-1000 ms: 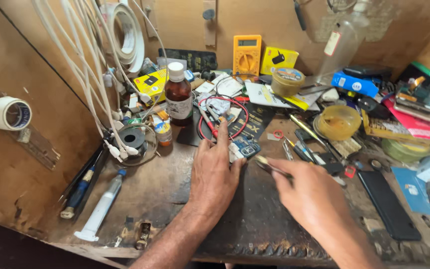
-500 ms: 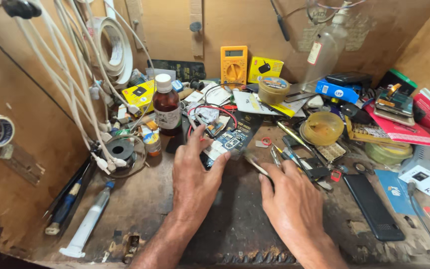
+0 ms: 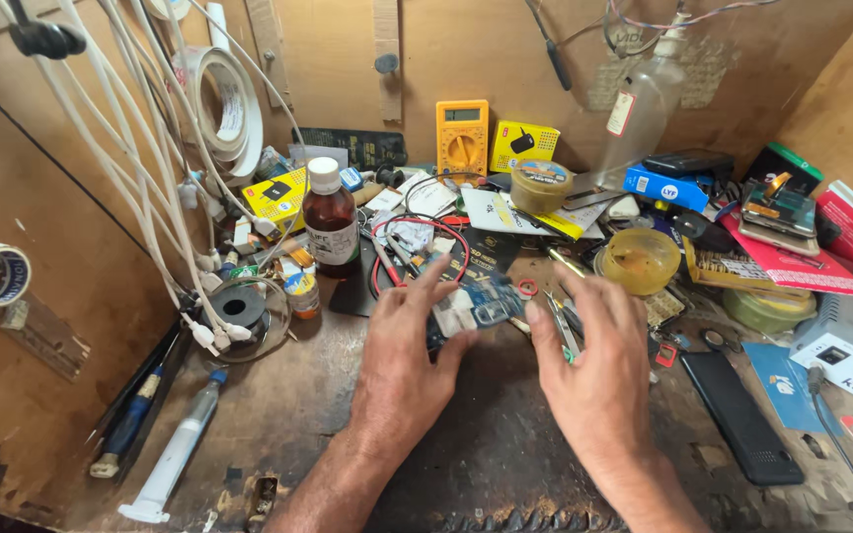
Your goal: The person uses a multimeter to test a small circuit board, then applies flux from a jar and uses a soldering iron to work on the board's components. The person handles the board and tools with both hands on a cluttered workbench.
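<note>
Head view looks down on a crowded wooden workbench: a brown glass bottle with a white cap stands left of centre, a yellow multimeter leans against the back wall, a round amber dish sits to the right, and a black phone lies flat near the right edge. White cables hang down the left wall above a black solder spool, and a white syringe lies at the front left. Between the hands lies a small blue circuit board. The left hand rests palm down, fingers spread, thumb and fingertips pinching the board's left side. The right hand hovers just right of it, fingers loosely apart, holding nothing visible.
</note>
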